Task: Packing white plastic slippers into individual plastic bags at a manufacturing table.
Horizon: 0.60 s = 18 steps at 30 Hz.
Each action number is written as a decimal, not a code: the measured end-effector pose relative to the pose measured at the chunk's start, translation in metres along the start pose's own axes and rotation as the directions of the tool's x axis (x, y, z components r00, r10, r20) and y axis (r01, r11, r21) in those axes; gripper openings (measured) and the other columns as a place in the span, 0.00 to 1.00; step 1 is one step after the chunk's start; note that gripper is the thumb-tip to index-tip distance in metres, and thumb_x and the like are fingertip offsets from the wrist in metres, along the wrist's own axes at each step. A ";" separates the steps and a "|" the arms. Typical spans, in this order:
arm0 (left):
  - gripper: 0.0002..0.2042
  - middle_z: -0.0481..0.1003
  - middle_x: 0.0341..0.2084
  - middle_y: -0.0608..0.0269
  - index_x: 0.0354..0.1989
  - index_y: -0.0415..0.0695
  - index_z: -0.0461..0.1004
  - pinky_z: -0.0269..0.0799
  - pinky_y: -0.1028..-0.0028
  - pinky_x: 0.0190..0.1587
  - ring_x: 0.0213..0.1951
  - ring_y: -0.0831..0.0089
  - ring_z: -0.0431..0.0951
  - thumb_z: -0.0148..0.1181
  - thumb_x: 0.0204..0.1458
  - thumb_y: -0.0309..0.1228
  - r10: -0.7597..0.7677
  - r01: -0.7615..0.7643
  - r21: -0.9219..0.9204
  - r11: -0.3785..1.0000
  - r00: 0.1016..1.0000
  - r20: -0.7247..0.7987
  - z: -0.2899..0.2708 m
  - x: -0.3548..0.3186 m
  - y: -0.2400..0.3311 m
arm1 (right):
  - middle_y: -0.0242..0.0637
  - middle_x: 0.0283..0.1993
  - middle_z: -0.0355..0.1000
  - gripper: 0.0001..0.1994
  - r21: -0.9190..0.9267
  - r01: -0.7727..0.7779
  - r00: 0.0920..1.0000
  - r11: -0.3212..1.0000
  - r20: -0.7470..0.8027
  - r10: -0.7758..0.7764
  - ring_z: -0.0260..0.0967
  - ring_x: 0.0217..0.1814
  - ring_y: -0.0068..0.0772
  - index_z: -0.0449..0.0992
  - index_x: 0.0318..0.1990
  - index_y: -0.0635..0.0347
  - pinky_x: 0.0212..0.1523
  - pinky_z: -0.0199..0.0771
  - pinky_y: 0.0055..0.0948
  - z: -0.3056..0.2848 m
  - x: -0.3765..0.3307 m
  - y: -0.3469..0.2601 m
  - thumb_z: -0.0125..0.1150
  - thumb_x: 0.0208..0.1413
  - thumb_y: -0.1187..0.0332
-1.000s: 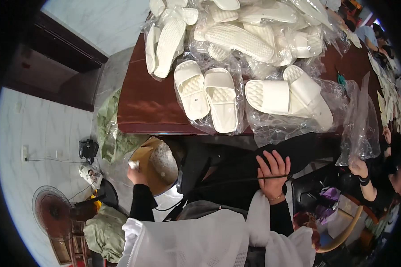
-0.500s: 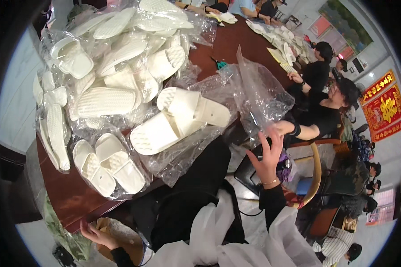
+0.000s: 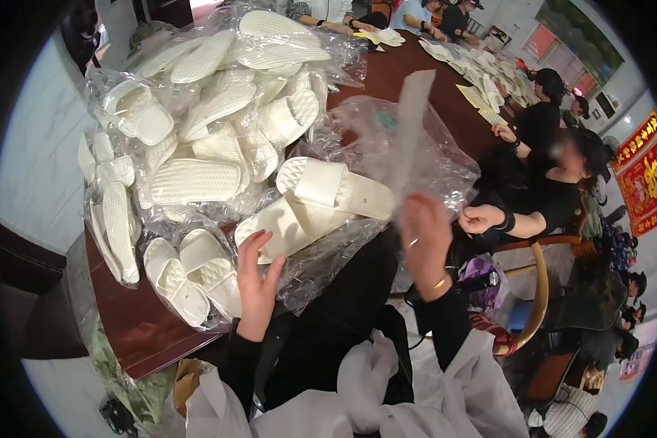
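Note:
A loose pair of white slippers (image 3: pixel 328 186) lies crossed on clear plastic at the table's near edge. My left hand (image 3: pixel 255 288) is beside the lower slipper, its fingers apart and nothing held; I cannot tell whether the fingertips touch it. Just right of the pair, my right hand (image 3: pixel 425 237) is smeared by motion, its fingertips hidden or blurred. Above it a blurred clear plastic bag (image 3: pixel 434 146) spreads over the table, with one strip standing up. Left of my left hand, another pair of slippers (image 3: pixel 186 274) lies in a clear bag.
Bagged white slippers (image 3: pixel 197 179) form a heap on the left of the red-brown table (image 3: pixel 150 339). At the right, a co-worker's hand (image 3: pixel 482 217) is close to the plastic. A wooden chair (image 3: pixel 536 299) stands there. More slippers and people line the far table.
My left hand has risen from below the table edge to the slippers. My right hand has moved slightly left and now blurs. The plastic has shifted and spread lower.

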<state>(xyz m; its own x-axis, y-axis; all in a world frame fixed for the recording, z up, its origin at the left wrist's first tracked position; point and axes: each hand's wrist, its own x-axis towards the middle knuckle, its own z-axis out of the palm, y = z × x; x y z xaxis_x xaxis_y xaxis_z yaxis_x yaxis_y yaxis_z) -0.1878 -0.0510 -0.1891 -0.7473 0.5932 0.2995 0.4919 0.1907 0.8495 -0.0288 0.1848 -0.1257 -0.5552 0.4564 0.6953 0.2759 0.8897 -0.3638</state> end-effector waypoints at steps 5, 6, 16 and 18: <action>0.28 0.56 0.67 0.53 0.71 0.49 0.50 0.58 0.59 0.63 0.64 0.59 0.62 0.47 0.65 0.43 -0.218 0.162 -0.695 0.701 0.976 0.007 0.010 0.003 0.028 | 0.34 0.46 0.69 0.13 -0.030 0.385 0.845 0.922 0.413 -0.340 0.68 0.48 0.35 0.72 0.43 0.53 0.42 0.68 0.33 0.035 -0.033 -0.065 0.57 0.48 0.67; 0.31 0.55 0.68 0.54 0.73 0.50 0.44 0.58 0.58 0.62 0.65 0.59 0.61 0.44 0.66 0.46 -0.250 0.179 -0.729 0.661 0.968 0.011 0.012 0.001 0.028 | 0.35 0.44 0.68 0.13 0.011 0.393 0.819 0.920 0.451 -0.355 0.66 0.49 0.35 0.71 0.43 0.54 0.43 0.67 0.33 0.040 -0.038 -0.068 0.57 0.48 0.66; 0.30 0.75 0.50 0.54 0.70 0.46 0.51 0.70 0.77 0.44 0.44 0.77 0.73 0.52 0.59 0.21 -0.447 0.242 -0.754 0.611 0.891 -0.076 0.013 0.001 -0.002 | 0.42 0.55 0.67 0.26 0.148 0.376 0.712 0.915 0.585 -0.387 0.64 0.57 0.41 0.69 0.57 0.57 0.55 0.65 0.41 0.036 -0.061 -0.083 0.62 0.51 0.59; 0.28 0.74 0.50 0.56 0.69 0.46 0.55 0.70 0.78 0.46 0.45 0.76 0.74 0.50 0.60 0.19 -0.413 0.164 -0.741 0.652 0.895 -0.166 0.009 0.003 -0.005 | 0.41 0.57 0.66 0.28 0.392 0.175 0.742 0.903 0.551 -0.383 0.65 0.58 0.44 0.67 0.61 0.53 0.57 0.64 0.43 0.023 -0.049 -0.082 0.64 0.52 0.57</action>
<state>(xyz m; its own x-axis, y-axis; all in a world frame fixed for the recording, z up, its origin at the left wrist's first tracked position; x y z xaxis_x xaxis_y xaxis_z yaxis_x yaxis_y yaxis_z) -0.1887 -0.0427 -0.1968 -0.9464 0.3229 -0.0109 -0.1328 -0.3581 0.9242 -0.0425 0.0894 -0.1442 -0.9495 -0.0079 0.3135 -0.1558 0.8794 -0.4499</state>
